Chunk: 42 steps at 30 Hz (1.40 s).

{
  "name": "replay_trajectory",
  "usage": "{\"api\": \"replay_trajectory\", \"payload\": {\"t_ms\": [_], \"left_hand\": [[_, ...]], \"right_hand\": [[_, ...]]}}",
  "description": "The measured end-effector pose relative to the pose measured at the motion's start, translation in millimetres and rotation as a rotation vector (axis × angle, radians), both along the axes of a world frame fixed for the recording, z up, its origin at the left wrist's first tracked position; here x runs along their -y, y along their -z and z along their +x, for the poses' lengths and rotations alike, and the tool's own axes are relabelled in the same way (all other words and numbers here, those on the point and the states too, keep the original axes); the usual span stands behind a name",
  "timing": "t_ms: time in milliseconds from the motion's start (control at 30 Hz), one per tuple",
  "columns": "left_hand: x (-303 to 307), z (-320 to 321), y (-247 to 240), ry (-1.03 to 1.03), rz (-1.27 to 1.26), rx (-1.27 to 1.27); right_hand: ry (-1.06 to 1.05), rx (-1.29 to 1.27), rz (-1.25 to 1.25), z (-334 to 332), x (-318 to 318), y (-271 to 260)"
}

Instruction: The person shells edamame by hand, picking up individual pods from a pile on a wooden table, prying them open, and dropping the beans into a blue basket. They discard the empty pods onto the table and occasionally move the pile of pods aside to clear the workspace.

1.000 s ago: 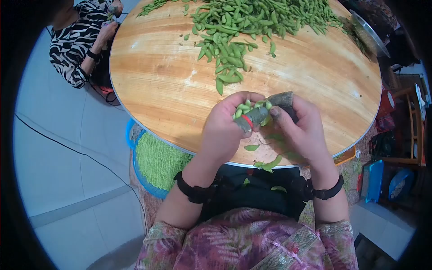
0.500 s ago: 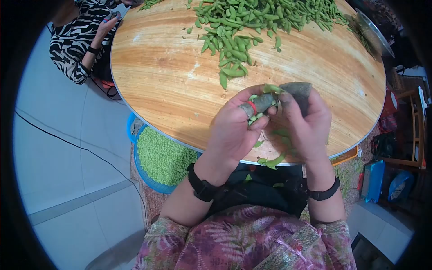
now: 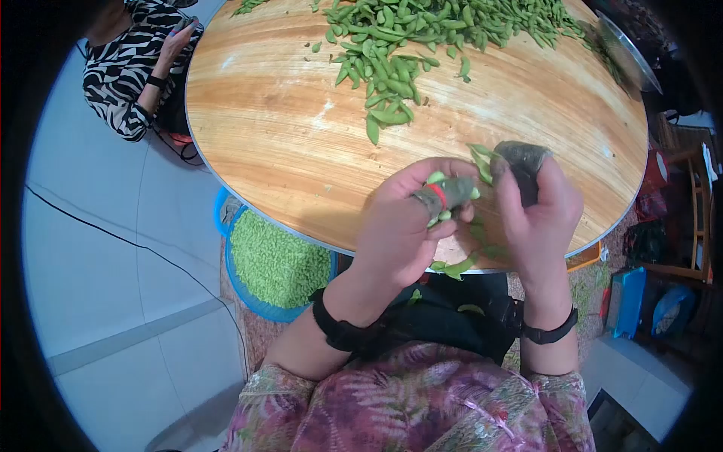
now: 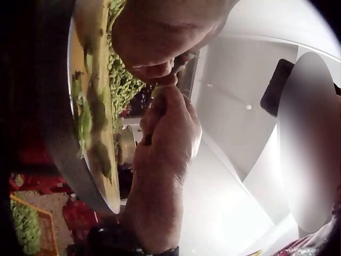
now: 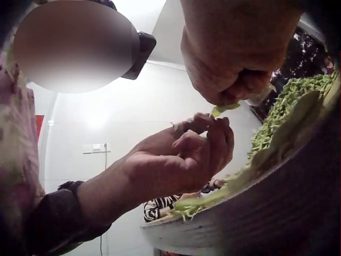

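Over the near edge of the round wooden table [image 3: 279, 143], my left hand [image 3: 399, 226] holds several shelled green soybeans [image 3: 435, 178] in its curled fingers. A grey cover with a red band [image 3: 438, 194] wraps one of its digits. To its right, my right hand [image 3: 542, 203] pinches a green soybean pod [image 3: 480, 161] between thumb and fingers, a dark grey cover [image 3: 523, 160] on its fingers. In the right wrist view, the pod [image 5: 225, 109] shows right by the left fingertips. Loose pods [image 3: 456, 267] lie below the hands at the table edge.
A large heap of pods [image 3: 452, 22] covers the far side of the table. Shelled beans fill a blue basin [image 3: 275, 315] at lower left. A metal bowl [image 3: 629, 53] tilts at the far right edge. Another person [image 3: 124, 75] sits at the upper left.
My hands have moved apart from working close together. The right hand has shifted right with the pod; the left hand has shifted slightly right and toward me, still holding beans.
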<state>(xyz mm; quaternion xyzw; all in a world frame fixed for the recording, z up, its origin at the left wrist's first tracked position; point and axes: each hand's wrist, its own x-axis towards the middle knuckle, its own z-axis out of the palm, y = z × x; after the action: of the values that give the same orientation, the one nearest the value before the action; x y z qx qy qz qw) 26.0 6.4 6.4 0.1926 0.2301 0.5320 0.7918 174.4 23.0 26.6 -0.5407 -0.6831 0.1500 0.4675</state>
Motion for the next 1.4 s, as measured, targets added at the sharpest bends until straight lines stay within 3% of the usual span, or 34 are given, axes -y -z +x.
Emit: {"api": "replay_trajectory", "payload": {"t_ms": [200,367,533,600,633,700,833,900,967,1033,1133,1200,1300,1400], "left_hand": [[1.6,8.1,-0.1,-0.143,-0.066,0.082],[6.5,10.6,2.8,-0.197,-0.157,0.135],[5.8,7.6,7.8,-0.213,0.053,-0.086],[4.3,9.1,3.7,-0.213,0.085,-0.168],[4.1,9.4,2.9,-0.213,0.111,-0.25],[1.4,2.9,5.4,-0.147,0.15,-0.197],[0.0,-3.4,3.1,-0.015,0.124,-0.06],[-0.3,-1.6,1.5,-0.085,0.138,-0.143],[-1.0,-1.7,3.6,-0.157,0.153,-0.225],[-2.9,-5.8,11.9,-0.284,0.29,-0.604],[1.3,-12.1,11.5,-0.412,0.211,-0.616],[9.1,-9.4,-0.6,-0.364,0.221,-0.657],[17.0,1.4,-9.3,-0.31,0.317,-0.801],[13.8,6.9,-4.5,-0.398,0.347,-0.936]], "right_hand": [[-0.118,0.255,0.114,0.3,11.2,-1.7],[-0.152,0.299,0.151,-5.4,15.8,0.8],[-0.172,0.292,0.082,-9.1,17.0,6.5],[-0.198,-0.207,-0.222,-8.5,11.8,9.6],[-0.198,-0.206,-0.221,-7.0,10.3,5.4],[-0.255,-0.723,-0.734,-1.6,7.4,-8.8],[-0.408,-1.03,-0.858,9.9,5.1,-7.3],[-0.357,-0.943,-0.837,4.7,6.6,-7.7],[-0.233,-0.579,-0.591,-1.6,9.9,-3.6],[-0.192,-0.489,-0.555,-4.6,12.8,-3.8],[-0.138,-0.383,-0.411,-4.1,12.4,-0.1],[-0.043,-0.094,-0.148,-3.1,11.2,-0.3],[-0.098,-0.093,-0.129,-5.5,16.5,-1.9],[-0.099,-0.045,-0.129,-7.6,22.0,-4.4]]}}
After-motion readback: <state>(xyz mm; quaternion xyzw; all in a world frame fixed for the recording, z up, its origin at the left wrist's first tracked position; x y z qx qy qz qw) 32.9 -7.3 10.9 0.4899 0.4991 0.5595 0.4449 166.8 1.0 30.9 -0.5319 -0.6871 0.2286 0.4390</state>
